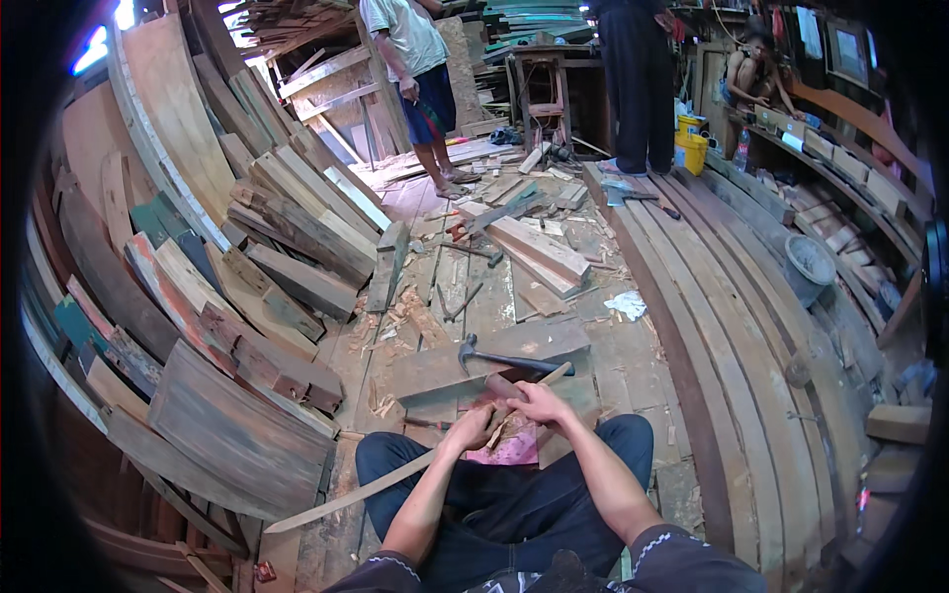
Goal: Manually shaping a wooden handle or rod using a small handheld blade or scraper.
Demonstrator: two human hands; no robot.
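My left hand is closed around a long thin pale wooden strip slanting across my lap toward the upper right. My right hand is closed just above it on a short brown wooden piece lying against the strip; its exact grip is partly hidden. Curled shavings and a pink sheet are beneath my hands. A claw hammer with a black handle rests on a grey-brown board just beyond them. An orange-and-black handled tool lies left of my hands.
Stacked curved planks crowd the left side; long boards run along the right, near a grey bucket. Offcuts and tools litter the floor ahead. Three people stand or crouch at the back, beside yellow pails.
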